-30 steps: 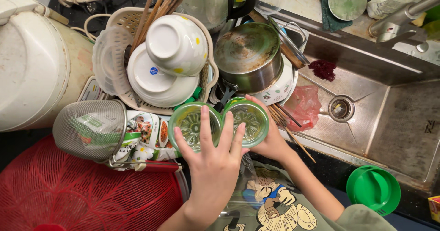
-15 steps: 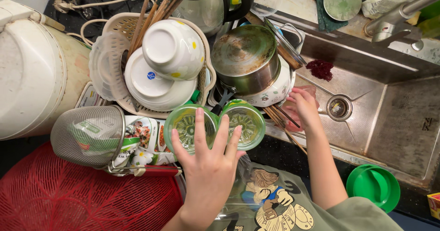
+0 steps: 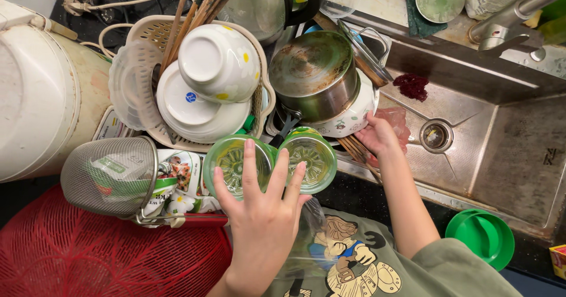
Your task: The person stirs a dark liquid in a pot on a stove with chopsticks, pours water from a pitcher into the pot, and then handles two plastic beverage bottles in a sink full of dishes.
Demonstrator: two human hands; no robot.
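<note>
Since a moment ago, the right hand [image 3: 377, 138] has left the green glasses and now touches the white bowl [image 3: 354, 117] under the steel pot [image 3: 312, 76], fingers curled on its rim; the left hand [image 3: 262, 211] stays flat, fingers spread over both green glasses [image 3: 309, 158], which sit side by side under its fingertips [image 3: 249, 147], beside the sink [image 3: 507, 149].

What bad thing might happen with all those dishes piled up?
The left hand rests on two green glasses at the counter's edge; a nudge might tip them off. The right hand touches the bowl under a tilted pot, so pulling it may bring the pot sliding into the sink.
</note>
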